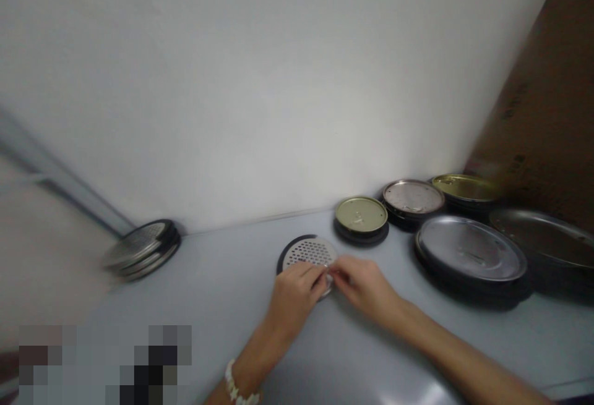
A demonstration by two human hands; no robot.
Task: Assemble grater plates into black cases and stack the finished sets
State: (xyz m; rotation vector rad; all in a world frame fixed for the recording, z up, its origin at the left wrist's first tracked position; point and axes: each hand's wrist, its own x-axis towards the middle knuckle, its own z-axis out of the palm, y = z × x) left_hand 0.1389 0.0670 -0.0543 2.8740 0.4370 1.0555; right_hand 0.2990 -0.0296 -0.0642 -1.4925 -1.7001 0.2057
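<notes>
A round metal disc with rows of holes and a dark rim (310,249) lies on the grey tabletop in front of me. Over its near edge, my left hand (293,298) and my right hand (366,282) meet with fingertips pinched close together. Something small and shiny shows between them, too blurred to name. The fingers of both hands are closed, and they hide the near part of the disc. A beaded bracelet (234,386) circles my left wrist.
On the right stand round metal lids on dark bases: yellow-green (361,214), silver (414,196), gold (466,187), large silver (473,247) and large dark (547,235). A blurred stack of discs (143,249) sits left. White wall (278,83) and brown cardboard (552,108) border the table.
</notes>
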